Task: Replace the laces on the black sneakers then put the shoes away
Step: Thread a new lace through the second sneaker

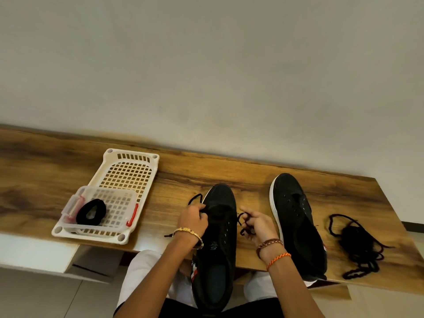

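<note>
Black sneaker (220, 228) on wooden bench (68, 171) by pale wall (206, 65); left hand (193, 218), right hand (258, 222) pinch lace (243, 220).

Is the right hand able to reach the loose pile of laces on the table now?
Probably yes: the pile of laces lies open, past the second sneaker, but the right hand pinches a lace, so it must release first.

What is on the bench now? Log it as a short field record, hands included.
left hand: grips lace at near sneaker
right hand: pinches black lace
far sneaker: unlaced, on bench
loose laces: piled right of far sneaker
basket: holds clear box with black coil
</note>
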